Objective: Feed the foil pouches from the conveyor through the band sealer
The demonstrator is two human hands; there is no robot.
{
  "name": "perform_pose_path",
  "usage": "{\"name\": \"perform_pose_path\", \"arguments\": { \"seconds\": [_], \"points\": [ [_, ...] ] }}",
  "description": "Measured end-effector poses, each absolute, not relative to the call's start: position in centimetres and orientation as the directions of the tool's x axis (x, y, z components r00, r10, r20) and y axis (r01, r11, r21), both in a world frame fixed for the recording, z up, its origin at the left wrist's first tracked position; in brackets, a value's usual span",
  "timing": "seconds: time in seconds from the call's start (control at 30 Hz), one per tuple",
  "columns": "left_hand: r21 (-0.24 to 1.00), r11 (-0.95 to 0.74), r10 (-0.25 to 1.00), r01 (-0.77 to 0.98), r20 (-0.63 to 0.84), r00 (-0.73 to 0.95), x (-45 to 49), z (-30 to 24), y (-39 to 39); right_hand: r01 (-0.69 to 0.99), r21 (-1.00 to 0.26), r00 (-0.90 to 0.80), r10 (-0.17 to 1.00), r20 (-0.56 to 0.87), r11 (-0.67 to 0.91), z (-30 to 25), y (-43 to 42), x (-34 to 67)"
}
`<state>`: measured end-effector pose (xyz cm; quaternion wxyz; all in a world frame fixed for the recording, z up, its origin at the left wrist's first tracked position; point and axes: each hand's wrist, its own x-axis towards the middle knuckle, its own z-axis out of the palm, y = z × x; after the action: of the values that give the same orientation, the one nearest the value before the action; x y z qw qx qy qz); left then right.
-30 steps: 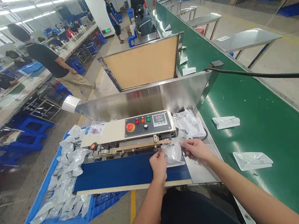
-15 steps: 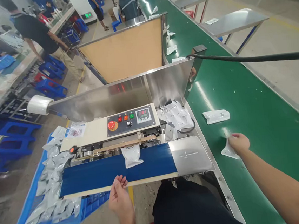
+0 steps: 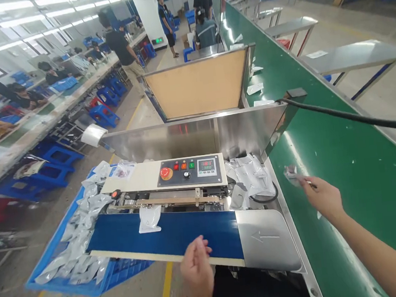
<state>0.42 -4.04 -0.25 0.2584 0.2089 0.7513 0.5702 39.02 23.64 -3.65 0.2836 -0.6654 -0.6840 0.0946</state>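
My right hand is over the green conveyor belt, thumb and fingers pinched on one end of a small, motion-blurred pouch. Part of another white piece shows below that hand. My left hand hovers at the front edge of the blue belt, fingers curled together with nothing visible in them. On this belt a white pouch hangs with its top edge in the band sealer. A steel plate with an arrow adjoins the belt's right end.
A blue crate heaped with pouches stands at left. More white pouches lie right of the control panel. A black cable crosses the green conveyor. A steel panel rises behind the machine. Several people are farther back.
The view has tilted up and shifted left. The pouch on the blue belt has travelled left. My left hand has moved right along the belt, its fingers more curled; my right hand now pinches a pouch.
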Motion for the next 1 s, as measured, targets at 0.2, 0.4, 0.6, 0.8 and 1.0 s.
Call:
{"name": "perform_pose_path", "arguments": {
  "seconds": [0.2, 0.4, 0.6, 0.8, 1.0],
  "points": [
    [0.967, -0.018, 0.886, 0.253, 0.132, -0.444, 5.5, 1.5, 3.5, 0.619, -0.622, -0.292, 0.876, 0.385, 0.480, 6.6, 14.8, 30.5],
    [0.978, -0.110, 0.959, 0.178, 0.152, -0.240, 7.5, -0.5, 5.7, 0.457, -0.853, -0.276, 0.952, 0.131, 0.250, 7.0, 10.2, 24.9],
    [0.986, 0.078, 0.965, 0.150, -0.037, -0.260, 5.5, -2.1, 4.7, 0.440, -0.897, -0.156, 0.980, -0.122, -0.042, 3.8, 9.0, 24.7],
    [0.934, 0.345, 0.857, -0.096, -0.355, -0.374, 3.4, -2.7, 6.3, 0.393, -0.825, -0.072, 0.881, -0.468, -0.406, 1.8, 11.3, 22.3],
    [0.923, 0.355, 0.808, -0.152, -0.384, -0.447, 0.3, -3.6, 7.0, 0.395, -0.805, -0.132, 0.840, -0.526, -0.442, 1.7, 14.2, 17.5]
  ]
}}
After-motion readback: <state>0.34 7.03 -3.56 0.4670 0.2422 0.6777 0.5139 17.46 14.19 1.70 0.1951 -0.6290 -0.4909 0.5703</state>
